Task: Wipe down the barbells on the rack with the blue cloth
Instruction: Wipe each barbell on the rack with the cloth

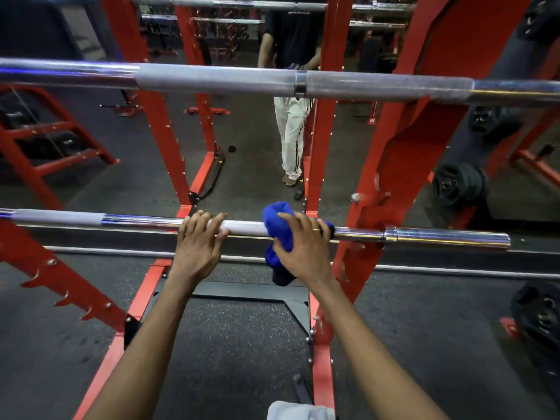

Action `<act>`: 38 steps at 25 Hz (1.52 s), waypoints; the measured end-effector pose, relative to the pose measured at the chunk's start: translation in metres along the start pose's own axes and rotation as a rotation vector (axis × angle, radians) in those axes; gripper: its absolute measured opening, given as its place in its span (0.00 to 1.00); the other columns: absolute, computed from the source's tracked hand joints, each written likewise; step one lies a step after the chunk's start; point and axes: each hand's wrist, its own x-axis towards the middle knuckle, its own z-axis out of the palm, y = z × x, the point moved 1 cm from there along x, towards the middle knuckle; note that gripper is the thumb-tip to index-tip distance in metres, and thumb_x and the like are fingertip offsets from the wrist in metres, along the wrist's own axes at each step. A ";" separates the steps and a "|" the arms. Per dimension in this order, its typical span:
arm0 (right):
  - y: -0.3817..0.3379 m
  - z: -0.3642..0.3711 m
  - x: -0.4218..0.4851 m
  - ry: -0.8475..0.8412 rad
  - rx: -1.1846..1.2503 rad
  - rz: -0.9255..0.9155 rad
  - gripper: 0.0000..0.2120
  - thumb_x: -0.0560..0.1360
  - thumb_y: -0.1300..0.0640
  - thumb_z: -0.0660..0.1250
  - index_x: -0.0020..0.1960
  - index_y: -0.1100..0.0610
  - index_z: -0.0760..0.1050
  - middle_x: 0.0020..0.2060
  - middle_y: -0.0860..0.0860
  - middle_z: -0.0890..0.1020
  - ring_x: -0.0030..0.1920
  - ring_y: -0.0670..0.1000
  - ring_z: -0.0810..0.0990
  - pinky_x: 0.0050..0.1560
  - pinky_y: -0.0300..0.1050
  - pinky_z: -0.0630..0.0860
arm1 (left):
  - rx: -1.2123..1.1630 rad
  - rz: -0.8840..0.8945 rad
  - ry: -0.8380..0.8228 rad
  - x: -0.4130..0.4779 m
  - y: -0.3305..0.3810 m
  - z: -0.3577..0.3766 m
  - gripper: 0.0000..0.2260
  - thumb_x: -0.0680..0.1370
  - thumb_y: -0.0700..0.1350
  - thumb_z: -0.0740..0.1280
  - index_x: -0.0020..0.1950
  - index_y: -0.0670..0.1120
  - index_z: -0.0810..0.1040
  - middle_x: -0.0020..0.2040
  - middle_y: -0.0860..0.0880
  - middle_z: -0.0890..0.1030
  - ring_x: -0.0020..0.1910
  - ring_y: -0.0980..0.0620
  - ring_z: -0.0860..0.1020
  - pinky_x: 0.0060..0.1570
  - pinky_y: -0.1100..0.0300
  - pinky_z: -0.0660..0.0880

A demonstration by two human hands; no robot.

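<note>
Barbell (145, 221), R hand (303, 247) w/ blue cloth (277, 219); L hand (198, 241) atop

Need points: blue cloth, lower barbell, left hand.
blue cloth (277, 214), head view, upper fold above the bar
lower barbell (145, 221), head view, chrome shaft left of the hands
left hand (197, 247), head view, back of hand

Red rack (403, 153) carries two barbells (212, 78) (chrome).

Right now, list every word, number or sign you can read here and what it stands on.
Nothing can be read.
Dark shirt of the person beyond the rack: a line of pale print, too small and blurred.
Rack base: small yellow triangle stickers, no text legible.
Weight plates: raised markings, unreadable.
</note>
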 end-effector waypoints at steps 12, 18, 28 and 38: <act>-0.046 0.025 0.012 0.015 0.106 -0.017 0.23 0.71 0.42 0.67 0.65 0.45 0.76 0.57 0.47 0.79 0.58 0.53 0.76 0.67 0.56 0.67 | -0.035 -0.027 0.034 0.002 0.002 0.012 0.22 0.81 0.61 0.57 0.66 0.47 0.75 0.61 0.43 0.74 0.66 0.41 0.69 0.73 0.43 0.53; 0.045 -0.019 0.003 0.128 0.039 0.150 0.22 0.69 0.44 0.67 0.62 0.48 0.78 0.54 0.47 0.81 0.56 0.55 0.77 0.63 0.54 0.67 | 0.061 0.023 0.008 0.010 0.006 0.007 0.19 0.81 0.59 0.57 0.60 0.48 0.77 0.53 0.45 0.75 0.55 0.42 0.72 0.62 0.43 0.62; -0.032 0.020 -0.014 0.311 0.039 0.302 0.19 0.78 0.44 0.64 0.65 0.50 0.77 0.64 0.51 0.78 0.68 0.58 0.73 0.72 0.57 0.61 | -0.029 0.193 -0.461 0.064 -0.017 -0.021 0.25 0.82 0.66 0.48 0.47 0.49 0.74 0.46 0.44 0.83 0.49 0.40 0.80 0.47 0.50 0.68; 0.015 0.009 -0.015 0.450 -0.134 0.466 0.22 0.82 0.41 0.59 0.69 0.52 0.75 0.70 0.55 0.76 0.74 0.59 0.71 0.74 0.61 0.65 | -0.148 0.157 -0.160 -0.013 -0.050 -0.016 0.29 0.81 0.55 0.58 0.82 0.58 0.54 0.82 0.48 0.55 0.82 0.45 0.48 0.77 0.47 0.43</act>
